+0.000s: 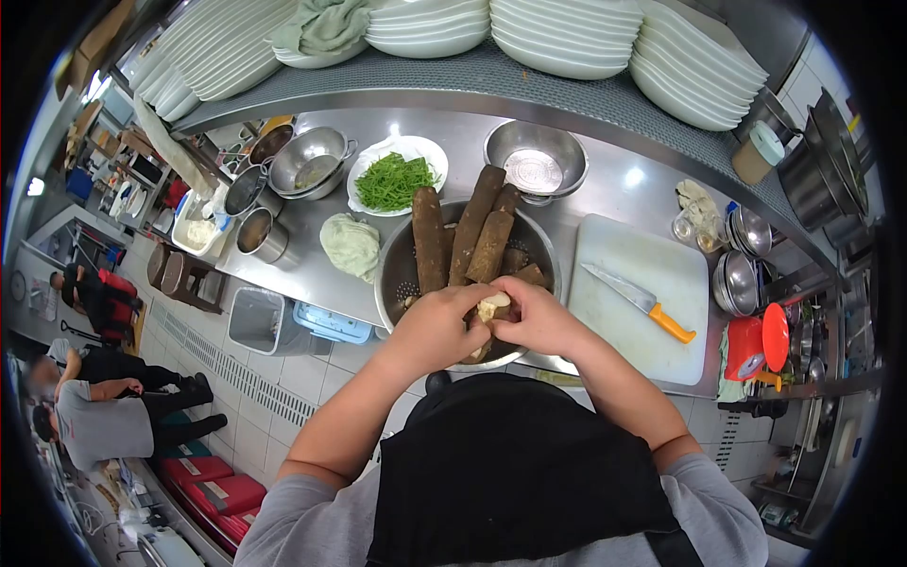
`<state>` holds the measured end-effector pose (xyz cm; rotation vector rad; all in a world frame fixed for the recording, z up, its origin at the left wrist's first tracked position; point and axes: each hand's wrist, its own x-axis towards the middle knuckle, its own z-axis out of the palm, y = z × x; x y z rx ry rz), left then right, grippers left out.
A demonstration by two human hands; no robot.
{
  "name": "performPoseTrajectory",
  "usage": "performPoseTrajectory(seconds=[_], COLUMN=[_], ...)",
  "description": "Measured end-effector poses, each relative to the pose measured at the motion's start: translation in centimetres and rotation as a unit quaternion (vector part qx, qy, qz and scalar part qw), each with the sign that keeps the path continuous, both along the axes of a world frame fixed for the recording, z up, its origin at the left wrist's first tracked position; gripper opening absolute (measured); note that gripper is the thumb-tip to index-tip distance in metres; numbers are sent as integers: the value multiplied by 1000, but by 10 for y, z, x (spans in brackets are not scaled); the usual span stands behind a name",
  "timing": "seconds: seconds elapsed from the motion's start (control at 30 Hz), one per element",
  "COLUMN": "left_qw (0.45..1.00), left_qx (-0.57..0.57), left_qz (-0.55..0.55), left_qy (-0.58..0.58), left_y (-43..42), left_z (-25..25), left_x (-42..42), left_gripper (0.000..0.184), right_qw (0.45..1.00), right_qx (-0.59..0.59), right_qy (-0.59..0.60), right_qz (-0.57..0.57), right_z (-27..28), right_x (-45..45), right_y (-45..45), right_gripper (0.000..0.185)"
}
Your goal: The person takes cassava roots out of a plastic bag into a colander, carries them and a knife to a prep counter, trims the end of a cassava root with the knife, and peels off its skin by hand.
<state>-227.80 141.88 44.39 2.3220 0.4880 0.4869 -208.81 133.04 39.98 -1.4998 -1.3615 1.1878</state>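
Note:
My left hand and my right hand meet over the near rim of a large metal colander. Between their closed fingers is a pale, knobbly root piece, partly hidden by the fingers. Several thick, rough brown roots lean in the colander just beyond my hands, some sticking up past its far rim. To the right, a knife with an orange handle lies on a white cutting board, touched by neither hand.
A plate of chopped greens, a crumpled cloth and metal bowls surround the colander. Stacked white plates fill the shelf above. A red scale stands far right. Below left are a grey bin and two people.

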Motion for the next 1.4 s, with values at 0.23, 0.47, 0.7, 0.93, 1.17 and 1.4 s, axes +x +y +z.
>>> performPoseTrajectory(seconds=[0.23, 0.47, 0.7, 0.93, 1.17, 1.4], left_qw=[998, 995, 992, 963, 995, 990], left_qx=[-13, -54, -77, -266, -82, -25], left_qz=[59, 83, 98, 45, 55, 115], left_qy=[-24, -7, -5, -13, -8, -83], left_y=[-2, -2, 4, 16, 7, 3], left_z=[-9, -12, -20, -26, -15, -32], left_x=[4, 4, -2, -9, -8, 1], left_gripper=[38, 41, 42, 45, 36, 30], right_qw=[999, 998, 998, 987, 987, 978], right_qx=[3, 16, 15, -78, -62, -62], right_qy=[-47, -54, -40, 138, 149, 197], right_qz=[-21, -33, -55, -10, -10, -20], right_z=[8, 0, -12, 7, 7, 7], right_x=[-5, -6, -1, 7, 5, 1], right_y=[6, 9, 11, 6, 5, 3], right_gripper=[48, 47, 47, 38, 27, 29])
